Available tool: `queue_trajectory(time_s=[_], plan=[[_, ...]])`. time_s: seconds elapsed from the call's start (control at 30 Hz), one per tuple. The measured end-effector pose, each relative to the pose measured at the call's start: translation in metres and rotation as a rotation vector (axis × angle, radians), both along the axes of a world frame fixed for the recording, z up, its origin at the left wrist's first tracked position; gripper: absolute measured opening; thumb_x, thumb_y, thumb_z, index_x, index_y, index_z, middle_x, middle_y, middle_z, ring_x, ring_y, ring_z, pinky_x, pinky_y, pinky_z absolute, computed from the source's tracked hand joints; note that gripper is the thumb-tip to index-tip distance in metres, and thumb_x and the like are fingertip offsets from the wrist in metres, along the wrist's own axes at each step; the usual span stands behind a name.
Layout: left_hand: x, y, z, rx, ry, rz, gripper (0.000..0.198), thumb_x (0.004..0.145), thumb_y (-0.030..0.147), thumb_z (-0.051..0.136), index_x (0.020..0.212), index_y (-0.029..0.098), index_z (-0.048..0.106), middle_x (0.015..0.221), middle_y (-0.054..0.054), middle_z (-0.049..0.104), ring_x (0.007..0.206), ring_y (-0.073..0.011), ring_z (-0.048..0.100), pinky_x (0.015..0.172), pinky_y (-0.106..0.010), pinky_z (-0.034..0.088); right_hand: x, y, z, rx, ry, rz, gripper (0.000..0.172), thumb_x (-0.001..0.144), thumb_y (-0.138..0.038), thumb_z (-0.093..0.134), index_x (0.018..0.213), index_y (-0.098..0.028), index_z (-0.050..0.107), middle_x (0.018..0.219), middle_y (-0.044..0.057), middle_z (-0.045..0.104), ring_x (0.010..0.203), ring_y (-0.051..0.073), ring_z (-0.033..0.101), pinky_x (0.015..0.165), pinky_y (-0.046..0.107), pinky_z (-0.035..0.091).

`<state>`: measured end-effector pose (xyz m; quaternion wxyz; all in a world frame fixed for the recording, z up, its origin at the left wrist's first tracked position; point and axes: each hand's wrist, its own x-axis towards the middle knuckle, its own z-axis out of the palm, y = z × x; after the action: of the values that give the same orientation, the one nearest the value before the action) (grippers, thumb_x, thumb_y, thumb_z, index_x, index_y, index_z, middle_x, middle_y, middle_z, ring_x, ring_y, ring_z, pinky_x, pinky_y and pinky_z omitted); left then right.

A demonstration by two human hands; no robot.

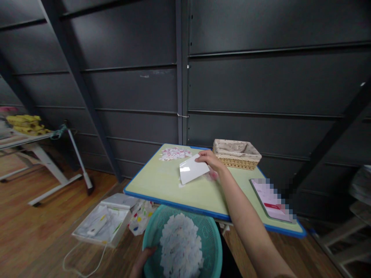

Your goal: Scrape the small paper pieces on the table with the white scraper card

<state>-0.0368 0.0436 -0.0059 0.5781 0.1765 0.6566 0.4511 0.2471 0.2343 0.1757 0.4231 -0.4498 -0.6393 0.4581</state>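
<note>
My right hand (pixel 209 159) is closed on the upper right edge of a glossy white sheet (pixel 193 170), tilted over the yellow-green tabletop (pixel 156 179). Beside the sheet, partly covered by my wrist, are some pinkish pieces (pixel 213 175). A flat heap of small paper scraps (pixel 175 153) lies at the table's far left. Below the near edge is a green plastic basket (pixel 213 247), holding a big mound of white paper scraps (pixel 181 247). My left hand (pixel 143 259) grips that basket's left rim, its fingertips reaching inside.
A cloth-lined wicker basket (pixel 237 160) stands at the back right of the table. A tablet (pixel 271 200) lies at the right edge. On the floor, left, are an open white box (pixel 101 224) with a cord and a dotted bag (pixel 141 218). A dark panel wall (pixel 139 88) rises behind.
</note>
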Motion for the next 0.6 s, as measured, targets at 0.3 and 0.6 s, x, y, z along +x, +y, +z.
queue_trajectory(time_s=[0.3, 0.6], plan=[[0.000, 0.001, 0.006, -0.017, -0.004, 0.023, 0.047, 0.044, 0.031, 0.075, 0.089, 0.020, 0.066, 0.079, -0.015, 0.074, 0.120, -0.0485, 0.047, 0.096, -0.062, 0.039, -0.002, 0.000, -0.001, 0.006, -0.056, -0.047, 0.015, 0.050, -0.027, 0.063, 0.055, -0.017, 0.053, 0.048, -0.005, 0.044, 0.049, 0.010, 0.041, 0.046, 0.022, 0.024], [0.001, -0.011, 0.007, -0.005, -0.063, 0.046, 0.057, 0.043, 0.024, 0.075, 0.099, 0.020, 0.066, 0.099, -0.014, 0.074, 0.125, -0.0461, 0.043, 0.100, -0.060, 0.038, -0.003, 0.003, -0.005, -0.015, 0.089, 0.000, 0.018, 0.051, -0.026, 0.067, 0.057, -0.017, 0.053, 0.051, -0.005, 0.048, 0.048, 0.010, 0.043, 0.045, 0.023, 0.024]])
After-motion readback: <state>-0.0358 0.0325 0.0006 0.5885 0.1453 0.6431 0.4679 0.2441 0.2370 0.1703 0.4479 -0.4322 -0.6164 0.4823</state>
